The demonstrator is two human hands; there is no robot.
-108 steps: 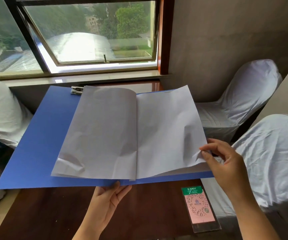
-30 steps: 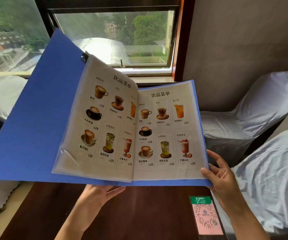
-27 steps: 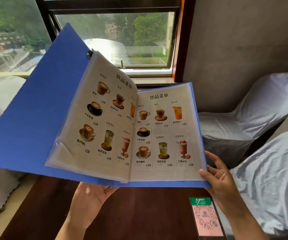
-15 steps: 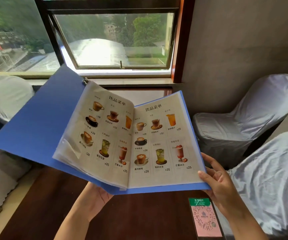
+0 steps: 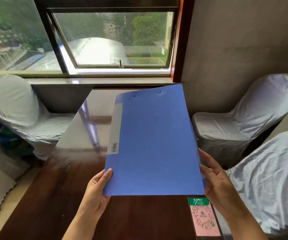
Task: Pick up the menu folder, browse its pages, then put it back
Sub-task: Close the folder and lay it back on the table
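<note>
The blue menu folder (image 5: 154, 142) is closed, its cover facing me, with a grey spine label and barcode along its left side. It is held above the dark wooden table (image 5: 56, 201). My left hand (image 5: 97, 189) grips the folder's lower left corner, thumb on the cover. My right hand (image 5: 216, 183) holds the lower right edge, fingers spread along the side. The pages inside are hidden.
A pink QR-code card (image 5: 203, 218) with a green header lies on the table near my right wrist. White-covered chairs stand at the left (image 5: 13, 108), at the right (image 5: 243, 116) and at the near right (image 5: 271, 179). A window (image 5: 112, 40) is behind the table.
The folder was open on drink menu pages; its left cover has swung over and it is now closed. My left hand moved from under the spine to the lower left corner.
</note>
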